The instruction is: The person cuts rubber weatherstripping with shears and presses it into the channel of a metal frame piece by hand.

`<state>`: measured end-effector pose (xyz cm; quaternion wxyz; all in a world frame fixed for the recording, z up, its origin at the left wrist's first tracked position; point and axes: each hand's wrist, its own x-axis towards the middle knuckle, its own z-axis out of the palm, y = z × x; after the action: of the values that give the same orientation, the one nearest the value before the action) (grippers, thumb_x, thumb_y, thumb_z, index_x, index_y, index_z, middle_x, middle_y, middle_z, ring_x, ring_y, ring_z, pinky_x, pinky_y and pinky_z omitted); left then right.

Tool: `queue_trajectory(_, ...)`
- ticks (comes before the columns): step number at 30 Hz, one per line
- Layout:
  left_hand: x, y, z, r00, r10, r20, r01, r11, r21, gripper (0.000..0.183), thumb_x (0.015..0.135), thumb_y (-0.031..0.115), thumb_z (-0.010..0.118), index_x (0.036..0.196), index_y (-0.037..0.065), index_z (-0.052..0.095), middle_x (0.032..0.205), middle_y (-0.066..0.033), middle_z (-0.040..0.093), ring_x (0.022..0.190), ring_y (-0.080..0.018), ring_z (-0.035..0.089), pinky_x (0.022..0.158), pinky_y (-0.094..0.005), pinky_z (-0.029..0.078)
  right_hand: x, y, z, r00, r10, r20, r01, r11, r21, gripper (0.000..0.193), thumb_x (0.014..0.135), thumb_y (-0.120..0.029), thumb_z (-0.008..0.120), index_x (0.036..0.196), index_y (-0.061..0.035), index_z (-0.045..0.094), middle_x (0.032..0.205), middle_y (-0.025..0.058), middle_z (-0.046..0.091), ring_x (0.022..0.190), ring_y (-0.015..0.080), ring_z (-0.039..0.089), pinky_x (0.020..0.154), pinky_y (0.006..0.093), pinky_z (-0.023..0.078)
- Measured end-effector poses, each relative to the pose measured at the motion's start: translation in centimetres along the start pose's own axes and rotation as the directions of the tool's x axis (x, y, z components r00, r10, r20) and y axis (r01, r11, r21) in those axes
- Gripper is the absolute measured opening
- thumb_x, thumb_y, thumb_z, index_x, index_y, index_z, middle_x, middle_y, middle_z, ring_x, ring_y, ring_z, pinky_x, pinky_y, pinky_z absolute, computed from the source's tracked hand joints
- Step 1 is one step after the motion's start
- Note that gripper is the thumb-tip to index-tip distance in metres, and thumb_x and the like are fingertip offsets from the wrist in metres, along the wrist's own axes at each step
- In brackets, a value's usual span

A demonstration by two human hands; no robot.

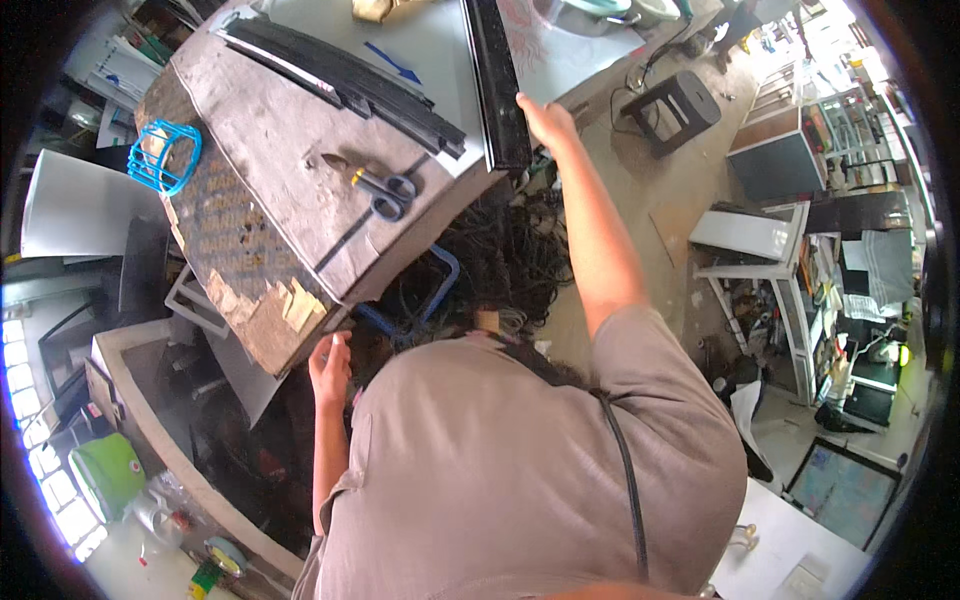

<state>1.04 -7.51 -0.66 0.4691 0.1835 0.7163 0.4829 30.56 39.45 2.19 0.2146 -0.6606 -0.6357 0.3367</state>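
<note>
A long black channelled strip (492,85) lies over the right part of the work table, its near end at the table's front edge. My right hand (548,125) is at the strip's right side, thumb side against it; the other fingers are partly hidden. My left hand (330,370) hangs beside the table's near left corner, fingers loosely bent and apart, with nothing visible in it. Left of the strip lies a bundle of thinner black strips (345,85). Dark-handled scissors (385,192) rest on the table's grey cloth cover (270,130), nearer to me.
A blue wire basket (165,157) sits at the table's left edge. Tangled black strips (510,260) and a blue metal frame (440,290) lie below the front edge. A dark stool (675,112) stands on the floor to the right, with a white-framed bench (760,240) beyond.
</note>
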Motion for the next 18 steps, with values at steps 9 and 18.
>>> queue_trajectory(9, 0.4, 0.3, 0.6, 0.999, -0.001, -0.043, 0.003, 1.000, 0.027, 0.045, 0.100, 0.043, 0.055, 0.109, 0.001, 0.067, 0.069, 0.0055, 0.047, 0.053, -0.0031, 0.040, 0.048, -0.0215, 0.034, -1.8, -3.7, 0.8, 0.990, 0.009, 0.143, 0.022, 0.977, -0.214, 0.100, 0.079, -0.077, 0.054, 0.112, 0.0172, 0.062, 0.117, 0.0353, 0.062, 0.119, 0.0454, 0.057, 0.099, 0.0462, 0.046)
queue_trajectory(18, -1.2, -0.4, 0.5, 0.992, -0.020, -0.126, 0.019, 1.000, -0.014, 0.041, 0.101, 0.039, 0.055, 0.109, 0.001, 0.067, 0.070, 0.0058, 0.047, 0.054, -0.0023, 0.037, 0.048, -0.0207, 0.031, -1.0, -3.1, 2.6, 0.983, -0.058, 0.176, 0.113, 0.939, -0.326, 0.097, 0.081, -0.080, 0.046, 0.101, 0.0123, 0.069, 0.109, 0.0351, 0.064, 0.112, 0.0447, 0.061, 0.095, 0.0461, 0.049)
